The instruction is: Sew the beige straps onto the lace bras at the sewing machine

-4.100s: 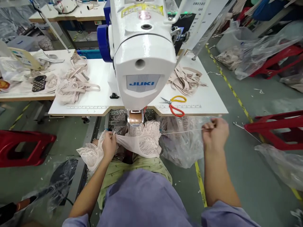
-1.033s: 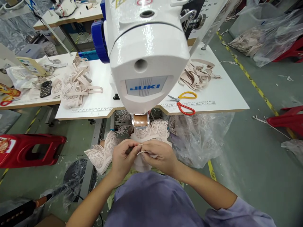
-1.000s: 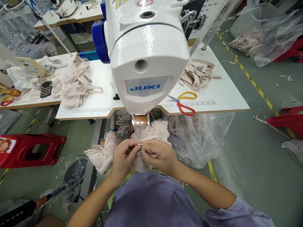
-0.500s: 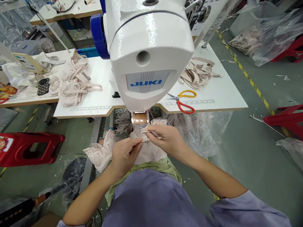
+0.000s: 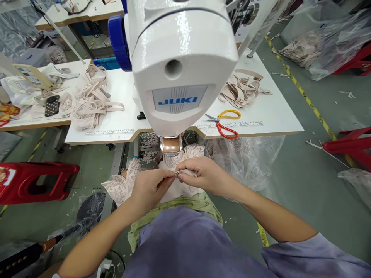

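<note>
A cream lace bra [image 5: 119, 188] lies across my lap, below the head of a white sewing machine [image 5: 185, 50]. My left hand [image 5: 151, 189] is closed, with thumb and forefinger pinching a narrow edge of the bra. Opposite it, my right hand [image 5: 207, 174] is closed on a pale strap [image 5: 189, 172], part of which shows between its fingers. The fingertips of both hands meet just below the machine's needle area. What exactly lies between them is too small to make out.
Scissors [image 5: 222, 123] with yellow and red handles lie on the white table [image 5: 278, 116]. Beige straps [image 5: 242, 90] are heaped behind them, and lace pieces [image 5: 88, 106] are piled at left. A red stool [image 5: 37, 183] stands left, plastic bags [image 5: 246, 162] hang at right.
My right hand has moved slightly down and now touches my left fingertips, where there was a small gap. The strap shows more plainly in the right hand.
</note>
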A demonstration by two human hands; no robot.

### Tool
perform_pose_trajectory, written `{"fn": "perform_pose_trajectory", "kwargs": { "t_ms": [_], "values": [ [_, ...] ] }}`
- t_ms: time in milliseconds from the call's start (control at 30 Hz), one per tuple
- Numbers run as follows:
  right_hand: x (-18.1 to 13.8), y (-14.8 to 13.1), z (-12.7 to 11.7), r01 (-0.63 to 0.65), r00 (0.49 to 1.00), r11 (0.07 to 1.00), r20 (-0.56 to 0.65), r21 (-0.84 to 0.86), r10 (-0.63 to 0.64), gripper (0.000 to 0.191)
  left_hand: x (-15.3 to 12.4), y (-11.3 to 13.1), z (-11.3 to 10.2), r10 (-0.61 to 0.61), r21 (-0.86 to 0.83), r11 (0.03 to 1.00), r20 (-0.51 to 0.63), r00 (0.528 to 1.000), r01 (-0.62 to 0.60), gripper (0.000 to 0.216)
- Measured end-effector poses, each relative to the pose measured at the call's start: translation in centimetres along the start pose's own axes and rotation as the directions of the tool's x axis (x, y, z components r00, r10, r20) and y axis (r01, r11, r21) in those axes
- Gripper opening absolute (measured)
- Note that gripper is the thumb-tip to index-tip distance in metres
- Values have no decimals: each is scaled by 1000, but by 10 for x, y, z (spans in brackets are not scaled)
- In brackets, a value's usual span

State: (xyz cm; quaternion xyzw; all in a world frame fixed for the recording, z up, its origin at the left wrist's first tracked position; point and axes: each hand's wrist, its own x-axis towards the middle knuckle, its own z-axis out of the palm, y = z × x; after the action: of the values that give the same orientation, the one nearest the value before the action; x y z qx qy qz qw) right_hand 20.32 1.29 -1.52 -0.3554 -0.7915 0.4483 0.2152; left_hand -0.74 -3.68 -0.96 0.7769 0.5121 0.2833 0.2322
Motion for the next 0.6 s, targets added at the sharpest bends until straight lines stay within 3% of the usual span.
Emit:
{"fn": "perform_pose_trajectory", "kwargs": {
  "t_ms": [200, 333, 400, 500, 600],
  "values": [
    [-2, -2, 1, 42, 999, 997, -22, -70, -44, 13, 9, 0, -9, -70, -35, 996, 154, 986, 76, 19],
    [-3, -2, 3, 12, 1000, 1000, -24, -3, -12, 11, 10, -4, -8, -66, 90, 995, 247, 967, 45, 26],
    [-4, -3, 5, 47, 994, 999, -95, -4, -48, 11, 10, -5, -5, -49, 146, 989, 214, 976, 18, 30],
    [3, -5, 1, 121, 966, 986, -214, -115, -144, 9, 12, -1, 0, -62, 94, 994, 177, 982, 46, 31],
    [23, -5, -11, 98, 974, 976, -181, -197, -134, 7, 20, -1, 3, -153, 41, 988, 74, 985, 150, 28]
  ]
}}
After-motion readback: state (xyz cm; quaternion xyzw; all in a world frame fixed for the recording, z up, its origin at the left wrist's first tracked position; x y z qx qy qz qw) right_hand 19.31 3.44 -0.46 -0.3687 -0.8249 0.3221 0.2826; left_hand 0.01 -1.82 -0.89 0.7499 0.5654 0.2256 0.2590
